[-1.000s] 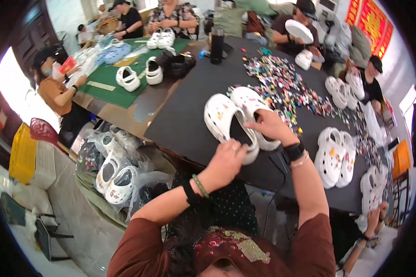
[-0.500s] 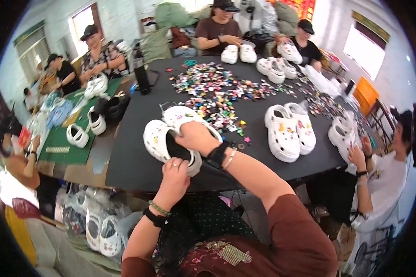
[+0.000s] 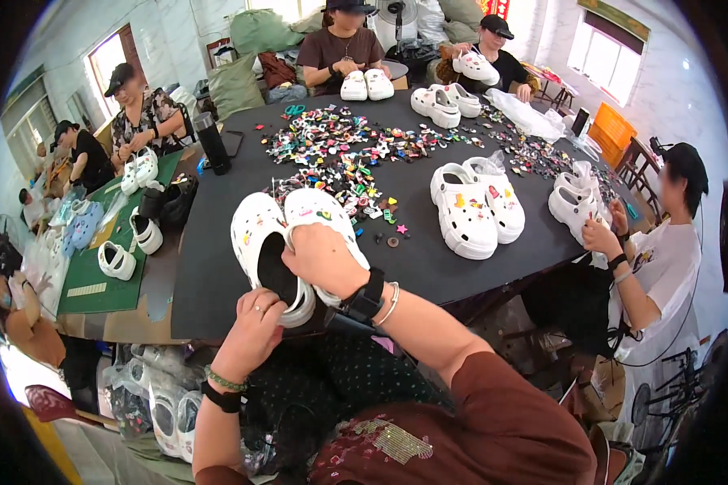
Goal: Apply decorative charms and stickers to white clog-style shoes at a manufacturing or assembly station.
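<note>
A pair of white clogs (image 3: pixel 247 230) with small colourful charms stands side by side at the near edge of the black table, toes pointing away from me. My left hand (image 3: pixel 257 322) grips the heel of the left clog, fingers bent over its rim. Across the opening of the right clog (image 3: pixel 309 207) lies my right hand (image 3: pixel 328 260), its thumb at the inner sides where the two shoes meet. It holds the pair there, and most of its fingertips are hidden. Beyond the toes spreads a heap of loose shoe charms (image 3: pixel 319 137).
Another decorated white clog pair (image 3: pixel 466 218) stands to the right. A black bottle (image 3: pixel 212 144) is at the far left. Co-workers handle white clogs around the table (image 3: pixel 210 283). An orange crate (image 3: pixel 611 133) stands at the right, and bagged clogs (image 3: pixel 166 412) lie below at left.
The clogs have turned so their toes point more directly away from me, with both hands still on them. The whole view has shifted, so the surroundings appear farther left.
</note>
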### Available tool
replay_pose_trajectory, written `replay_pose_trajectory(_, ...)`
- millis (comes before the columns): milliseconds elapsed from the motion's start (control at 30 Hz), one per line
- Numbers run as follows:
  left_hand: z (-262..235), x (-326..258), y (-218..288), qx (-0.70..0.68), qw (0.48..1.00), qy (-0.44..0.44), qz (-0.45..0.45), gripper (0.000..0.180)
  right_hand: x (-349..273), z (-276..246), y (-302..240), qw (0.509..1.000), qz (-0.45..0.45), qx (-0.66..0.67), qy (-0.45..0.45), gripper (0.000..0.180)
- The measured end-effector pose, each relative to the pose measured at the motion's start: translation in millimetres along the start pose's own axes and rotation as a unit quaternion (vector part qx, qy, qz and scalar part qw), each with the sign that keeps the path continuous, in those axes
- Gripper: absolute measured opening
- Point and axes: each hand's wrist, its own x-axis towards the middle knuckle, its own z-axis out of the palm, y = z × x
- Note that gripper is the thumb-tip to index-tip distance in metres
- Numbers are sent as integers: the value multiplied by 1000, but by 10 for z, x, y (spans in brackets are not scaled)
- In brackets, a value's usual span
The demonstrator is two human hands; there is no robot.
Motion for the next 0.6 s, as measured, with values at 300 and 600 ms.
replay_pose_trajectory(300, -143, -58, -128, -17, 997, -63, -46, 46, -144, 9, -115, 990, 18, 45, -129, 46)
replay_pose_trajectory(600, 222, 413, -49, 13, 974, 94, -204, 42, -388, -741, 391, 988, 66, 41, -135, 31)
